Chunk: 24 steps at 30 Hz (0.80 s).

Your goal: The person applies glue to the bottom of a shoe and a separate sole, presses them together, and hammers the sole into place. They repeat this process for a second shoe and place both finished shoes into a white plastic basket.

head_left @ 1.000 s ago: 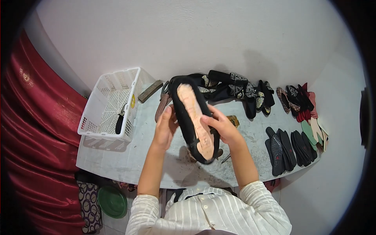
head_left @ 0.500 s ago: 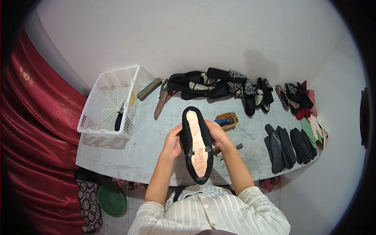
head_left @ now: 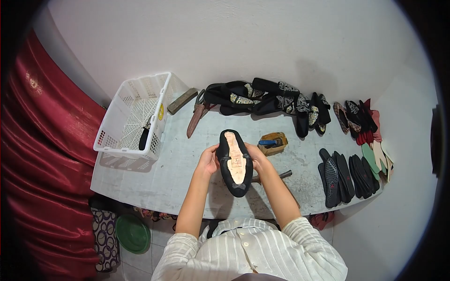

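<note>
Between my two hands is a black shoe (head_left: 236, 161), its underside turned up toward me. A pale, bare strip runs along the middle of that underside, with black material folded in around it. My left hand (head_left: 209, 160) grips the shoe's left side, and my right hand (head_left: 256, 157) grips its right side; some fingers are hidden beneath it. Close to the right forearm, a hammer (head_left: 284, 174) lies on the table, partly covered by that arm. Beyond the right hand sits a small yellowish box (head_left: 276, 151) with a blue-handled tool (head_left: 267, 142).
A white plastic basket (head_left: 161, 89) holding a dark item stands on the table (head_left: 140, 187) at left. A worn block (head_left: 183, 101) and pincers (head_left: 196, 119) lie beside it. Black shoes (head_left: 243, 99) line the back; black soles (head_left: 332, 178) lie at right.
The shoe has moved a little farther from my body, and its near end has tilted, so it looks shorter. Both hands have kept their hold. The camera view has shifted slightly.
</note>
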Each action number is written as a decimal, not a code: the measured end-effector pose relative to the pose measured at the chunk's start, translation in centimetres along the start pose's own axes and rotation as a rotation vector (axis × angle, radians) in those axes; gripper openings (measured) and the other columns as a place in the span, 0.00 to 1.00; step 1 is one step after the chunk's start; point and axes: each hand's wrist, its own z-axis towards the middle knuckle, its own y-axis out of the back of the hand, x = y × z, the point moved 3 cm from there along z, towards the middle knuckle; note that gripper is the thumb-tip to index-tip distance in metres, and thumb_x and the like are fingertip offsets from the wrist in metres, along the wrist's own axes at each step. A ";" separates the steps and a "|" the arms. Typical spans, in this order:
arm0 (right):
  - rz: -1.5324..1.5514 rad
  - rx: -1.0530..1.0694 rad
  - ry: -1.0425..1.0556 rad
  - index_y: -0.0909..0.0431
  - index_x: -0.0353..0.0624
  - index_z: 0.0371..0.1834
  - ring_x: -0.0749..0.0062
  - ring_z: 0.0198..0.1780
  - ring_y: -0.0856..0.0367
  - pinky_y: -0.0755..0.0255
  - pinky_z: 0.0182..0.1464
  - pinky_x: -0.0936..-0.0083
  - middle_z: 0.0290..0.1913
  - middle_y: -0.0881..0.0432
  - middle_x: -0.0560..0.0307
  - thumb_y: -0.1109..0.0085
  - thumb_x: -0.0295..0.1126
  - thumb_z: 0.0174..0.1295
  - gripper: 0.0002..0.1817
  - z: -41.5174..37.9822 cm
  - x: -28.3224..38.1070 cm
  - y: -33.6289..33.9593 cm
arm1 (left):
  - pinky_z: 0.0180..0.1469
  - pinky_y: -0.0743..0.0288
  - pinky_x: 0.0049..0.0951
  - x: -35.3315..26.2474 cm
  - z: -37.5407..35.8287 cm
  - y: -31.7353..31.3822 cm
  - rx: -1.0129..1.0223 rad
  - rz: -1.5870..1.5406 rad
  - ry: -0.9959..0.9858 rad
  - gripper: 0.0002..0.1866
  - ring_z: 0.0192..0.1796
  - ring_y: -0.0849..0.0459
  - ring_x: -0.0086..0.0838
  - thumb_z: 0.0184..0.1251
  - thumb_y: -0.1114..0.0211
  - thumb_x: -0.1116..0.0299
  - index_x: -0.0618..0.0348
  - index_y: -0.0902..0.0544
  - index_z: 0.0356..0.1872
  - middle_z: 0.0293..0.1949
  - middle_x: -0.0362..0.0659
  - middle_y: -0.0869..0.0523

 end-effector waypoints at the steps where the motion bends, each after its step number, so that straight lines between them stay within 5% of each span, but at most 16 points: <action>1: 0.001 -0.001 -0.001 0.27 0.26 0.47 0.62 0.32 0.14 0.15 0.29 0.67 0.39 0.17 0.41 0.58 0.31 0.70 0.16 -0.4 -0.1 -0.3 | 0.29 0.17 0.26 0.1 -0.1 0.1 0.012 0.002 0.000 0.14 0.29 0.14 0.28 0.69 0.49 0.65 0.66 0.21 0.40 0.31 0.46 0.14; 11: -0.037 -0.100 0.021 0.25 0.28 0.45 0.65 0.32 0.14 0.15 0.30 0.67 0.37 0.16 0.43 0.51 0.32 0.67 0.15 -3.5 -1.8 0.7 | 0.29 0.17 0.26 1.3 -3.1 -0.4 0.021 0.054 -0.031 0.15 0.30 0.13 0.28 0.70 0.46 0.63 0.67 0.21 0.41 0.33 0.47 0.13; 16: -0.196 -0.071 0.103 0.24 0.30 0.45 0.72 0.31 0.14 0.17 0.30 0.75 0.36 0.16 0.48 0.46 0.34 0.65 0.15 -5.3 -2.7 0.2 | 0.28 0.18 0.25 2.3 -4.8 -0.1 -0.035 0.128 -0.111 0.13 0.29 0.14 0.27 0.70 0.46 0.65 0.66 0.22 0.42 0.32 0.45 0.14; 24: -0.120 -0.113 0.051 0.25 0.33 0.46 0.75 0.26 0.17 0.20 0.23 0.81 0.34 0.17 0.54 0.52 0.34 0.69 0.14 -6.1 -4.3 0.2 | 0.27 0.20 0.21 4.2 -6.9 2.4 -0.060 0.077 -0.208 0.12 0.28 0.16 0.23 0.71 0.48 0.66 0.64 0.24 0.45 0.30 0.42 0.15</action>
